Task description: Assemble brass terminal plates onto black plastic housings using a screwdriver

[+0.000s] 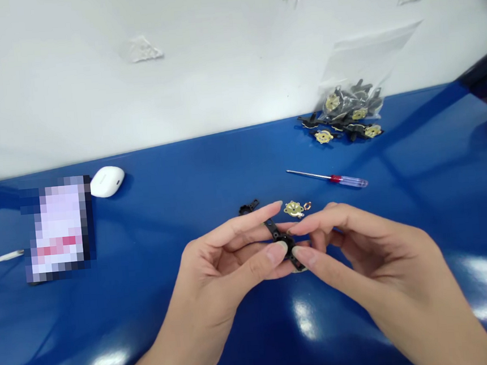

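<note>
Between my two hands is a small black plastic part (274, 230) with a round middle and two arms. My left hand (237, 257) grips it, thumb pressed on its round middle and fingers behind. The thumb and forefinger of my right hand (351, 247) pinch the same part at its right side. Just beyond my fingers lie a brass-coloured disc (293, 209) with lugs, a small copper-coloured clip (307, 206) and another black plastic part (248, 207). My fingers cover much of the held part.
A screwdriver (348, 181) with a clear and red handle lies further back. Behind it are several black and brass assemblies (323, 136) and a plastic bag (364, 58) of them against the white wall. At left are a phone (60, 227), white case (107, 181) and cable (3, 258).
</note>
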Demonstrator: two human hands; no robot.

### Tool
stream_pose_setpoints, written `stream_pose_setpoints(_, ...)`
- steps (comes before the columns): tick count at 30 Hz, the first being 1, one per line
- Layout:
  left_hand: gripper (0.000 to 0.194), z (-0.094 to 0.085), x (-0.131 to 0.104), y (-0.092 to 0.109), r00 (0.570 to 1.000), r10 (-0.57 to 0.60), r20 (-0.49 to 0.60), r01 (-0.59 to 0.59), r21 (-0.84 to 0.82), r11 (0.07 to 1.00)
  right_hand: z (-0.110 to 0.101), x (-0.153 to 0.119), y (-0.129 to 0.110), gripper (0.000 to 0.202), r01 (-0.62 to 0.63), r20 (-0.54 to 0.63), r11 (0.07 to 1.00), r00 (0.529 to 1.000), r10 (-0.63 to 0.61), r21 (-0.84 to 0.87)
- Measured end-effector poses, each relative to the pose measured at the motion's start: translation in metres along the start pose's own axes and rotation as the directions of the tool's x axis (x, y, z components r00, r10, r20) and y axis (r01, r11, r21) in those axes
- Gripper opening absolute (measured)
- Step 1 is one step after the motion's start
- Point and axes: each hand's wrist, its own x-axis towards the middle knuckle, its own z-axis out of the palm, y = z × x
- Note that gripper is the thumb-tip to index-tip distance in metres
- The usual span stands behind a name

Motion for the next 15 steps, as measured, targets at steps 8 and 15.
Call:
stream_pose_setpoints(8, 0.029, -0.0019, -0.0012, -0.0023, 1.000, 0.010, -0.010, -0.009, 0.039, 0.999, 0.0011, -0.0022, 0.0025, 0.005, -0.013, 0.000, 1.000, 1.000, 0.013, 0.010)
stream_pose_setpoints(15, 0.030, -0.0017, -0.0014, -0.0012, 1.000, 0.007, -0.016, -0.007, 0.038, 0.999, 0.0009, -0.0021, 0.0043, 0.009, -0.026, 0.010, 0.999, 1.000, 0.026, 0.021)
